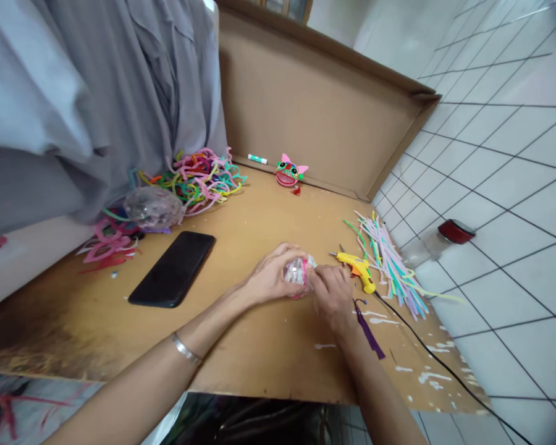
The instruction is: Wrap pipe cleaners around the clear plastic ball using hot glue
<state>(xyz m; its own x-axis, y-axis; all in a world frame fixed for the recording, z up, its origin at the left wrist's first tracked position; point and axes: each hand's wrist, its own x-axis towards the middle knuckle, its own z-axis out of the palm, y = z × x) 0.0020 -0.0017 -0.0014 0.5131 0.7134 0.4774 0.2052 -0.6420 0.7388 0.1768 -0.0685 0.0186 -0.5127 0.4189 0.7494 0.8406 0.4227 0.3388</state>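
Observation:
My left hand [278,272] is wrapped round a small, clear plastic piece with a pink band [296,270], close above the table. The fingers of my right hand [331,293] are closed and press at the right side of the same piece, by its pink edge. What lies beneath those fingertips is hidden. Just right of my right hand rests a yellow hot glue gun [360,269], its nozzle pointing left. A purple tassel [369,330] lies below the gun.
A black phone [172,269] lies to the left. Tangled pipe cleaners [208,179] and a crumpled clear plastic piece [152,207] sit behind it. Straight pipe cleaners [393,266] lie right, near a red-lidded jar [440,241]. A decorated animal head [289,172] and glue stick [257,159] stand by the cardboard [306,105].

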